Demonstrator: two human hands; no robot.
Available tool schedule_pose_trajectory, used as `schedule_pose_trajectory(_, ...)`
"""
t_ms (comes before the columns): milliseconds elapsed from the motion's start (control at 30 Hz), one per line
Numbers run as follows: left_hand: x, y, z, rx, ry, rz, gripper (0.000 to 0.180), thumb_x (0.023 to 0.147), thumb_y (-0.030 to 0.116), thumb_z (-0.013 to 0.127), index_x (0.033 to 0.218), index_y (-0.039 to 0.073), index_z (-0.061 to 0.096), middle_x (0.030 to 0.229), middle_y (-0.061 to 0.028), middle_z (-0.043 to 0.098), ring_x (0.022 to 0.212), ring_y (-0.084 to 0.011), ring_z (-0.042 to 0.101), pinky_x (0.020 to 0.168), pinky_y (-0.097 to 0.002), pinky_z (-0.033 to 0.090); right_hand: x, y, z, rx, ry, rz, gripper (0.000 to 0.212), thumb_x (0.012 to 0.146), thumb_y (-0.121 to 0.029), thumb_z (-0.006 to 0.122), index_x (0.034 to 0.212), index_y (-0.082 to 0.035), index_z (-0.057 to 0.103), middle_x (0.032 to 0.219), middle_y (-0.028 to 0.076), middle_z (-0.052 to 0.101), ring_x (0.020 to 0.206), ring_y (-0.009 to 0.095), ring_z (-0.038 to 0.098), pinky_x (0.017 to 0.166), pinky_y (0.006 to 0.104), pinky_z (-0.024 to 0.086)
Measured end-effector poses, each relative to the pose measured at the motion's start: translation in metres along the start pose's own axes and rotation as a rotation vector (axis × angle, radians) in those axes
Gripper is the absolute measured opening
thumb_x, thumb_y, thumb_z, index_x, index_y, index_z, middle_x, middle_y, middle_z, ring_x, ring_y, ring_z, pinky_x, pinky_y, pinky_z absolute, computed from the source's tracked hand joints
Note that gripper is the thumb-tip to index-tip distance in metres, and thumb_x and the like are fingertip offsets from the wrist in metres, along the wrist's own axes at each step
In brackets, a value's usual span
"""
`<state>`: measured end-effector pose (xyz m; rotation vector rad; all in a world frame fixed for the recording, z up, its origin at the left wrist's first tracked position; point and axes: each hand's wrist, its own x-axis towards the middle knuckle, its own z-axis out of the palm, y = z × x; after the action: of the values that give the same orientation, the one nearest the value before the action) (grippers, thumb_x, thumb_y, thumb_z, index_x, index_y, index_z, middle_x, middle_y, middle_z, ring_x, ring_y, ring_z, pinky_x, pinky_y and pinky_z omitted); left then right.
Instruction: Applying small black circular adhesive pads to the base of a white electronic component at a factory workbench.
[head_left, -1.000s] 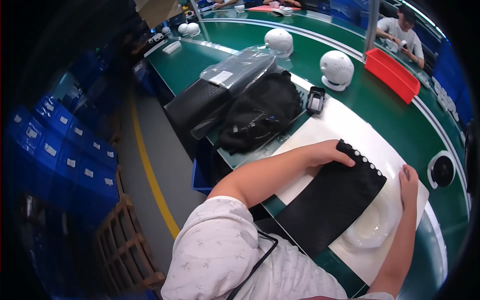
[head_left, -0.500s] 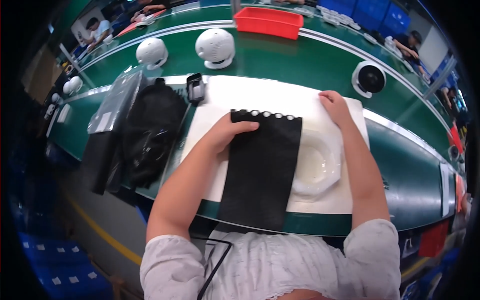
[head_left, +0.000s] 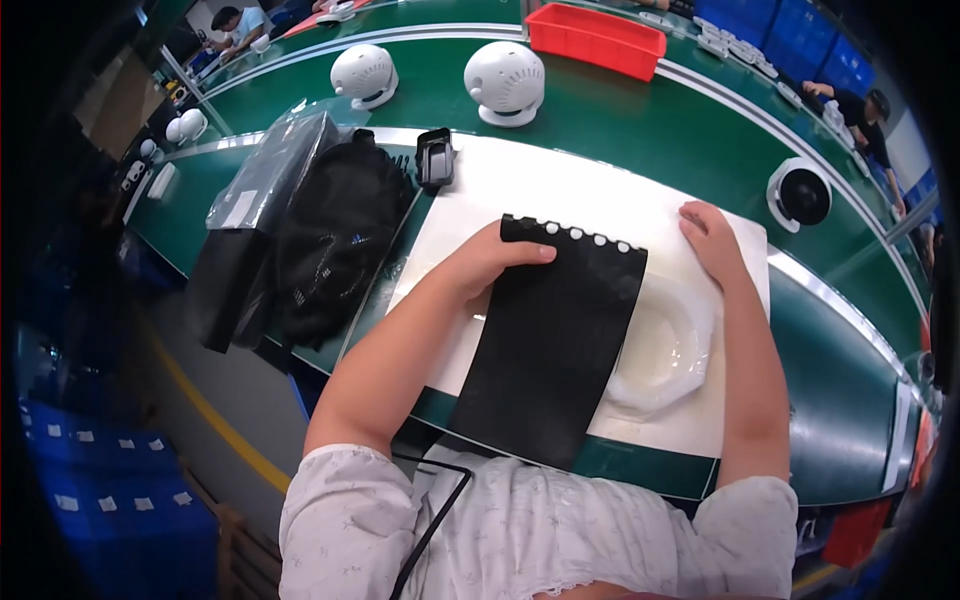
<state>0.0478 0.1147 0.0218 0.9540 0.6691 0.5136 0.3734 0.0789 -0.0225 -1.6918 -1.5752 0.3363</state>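
Note:
My left hand (head_left: 490,262) is closed on a black sheet (head_left: 555,345), its thumb lying across the upper left corner. The sheet's top edge is notched, and a row of round white spots runs along it. Its lower end hangs over the table's front edge. Under and beside its right side sits a glossy white octagonal dish (head_left: 700,355), partly covered. My right hand (head_left: 715,245) rests near the upper right of a white board (head_left: 590,185), thumb and forefinger slightly apart with nothing visible between them.
At the left lie a clear plastic bag (head_left: 275,170), a black bundle (head_left: 345,240) and a small black tray (head_left: 435,160). Beyond the board stand a round white device (head_left: 505,85), another white device (head_left: 365,75) and a black-fronted one (head_left: 800,193). Behind is a red bin (head_left: 595,42).
The whole view has shifted, so the scene sits farther right. My left hand keeps its hold on the black sheet. My right thumb and forefinger have parted slightly.

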Motion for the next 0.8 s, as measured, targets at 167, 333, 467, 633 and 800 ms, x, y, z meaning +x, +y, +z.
schedule_pose_trajectory(167,-0.011,0.012,-0.005,0.141,0.014,0.083,0.034,0.068,0.011,0.066,0.098,0.001,0.054,0.091,-0.007,0.059,0.083,-0.0166,0.056,0.077,-0.0301,0.043,-0.003,-0.02,0.005,-0.22,0.063,-0.105,0.018,0.077,-0.008,0.052,0.093,-0.002,0.057,0.102,0.012,0.054,0.093,0.025,0.053,0.082,0.0308,0.041)
schedule_pose_trajectory(333,-0.033,0.02,-0.041,0.271,-0.05,0.141,0.04,0.068,0.013,0.068,0.103,-0.001,0.054,0.098,-0.0078,0.058,0.091,-0.0158,0.053,0.083,-0.0279,0.04,0.012,-0.088,0.002,-0.253,0.277,-0.619,0.016,0.072,0.001,0.05,0.084,-0.005,0.058,0.087,0.01,0.059,0.085,0.026,0.053,0.075,0.0333,0.042)
schedule_pose_trajectory(467,-0.03,0.013,-0.059,0.141,-0.04,0.083,0.042,0.068,0.011,0.068,0.105,-0.002,0.051,0.1,-0.0091,0.057,0.092,-0.0162,0.053,0.083,-0.0289,0.04,0.056,-0.139,0.055,-0.279,-0.245,-0.517,0.023,0.079,-0.015,0.051,0.1,-0.005,0.054,0.105,0.011,0.053,0.1,0.026,0.048,0.085,0.0336,0.038)
schedule_pose_trajectory(633,-0.025,0.011,-0.066,0.1,-0.155,0.101,0.033,0.069,0.009,0.067,0.098,-0.002,0.055,0.091,-0.0079,0.06,0.083,-0.0152,0.056,0.077,-0.0278,0.044,0.129,-0.132,0.149,-0.29,-0.465,-0.034,0.064,0.083,-0.045,0.04,0.131,-0.006,0.022,0.138,0.013,0.018,0.125,0.028,0.023,0.099,0.037,0.024)
schedule_pose_trajectory(800,-0.029,0.011,-0.077,0.138,-0.133,0.131,0.028,0.07,0.013,0.067,0.092,0.0,0.056,0.085,-0.0057,0.06,0.077,-0.0121,0.055,0.071,-0.0251,0.044,0.147,-0.145,0.199,-0.625,-0.261,0.008,0.067,0.082,-0.052,0.035,0.13,-0.006,0.027,0.136,0.013,0.024,0.125,0.026,0.024,0.1,0.0408,0.018)
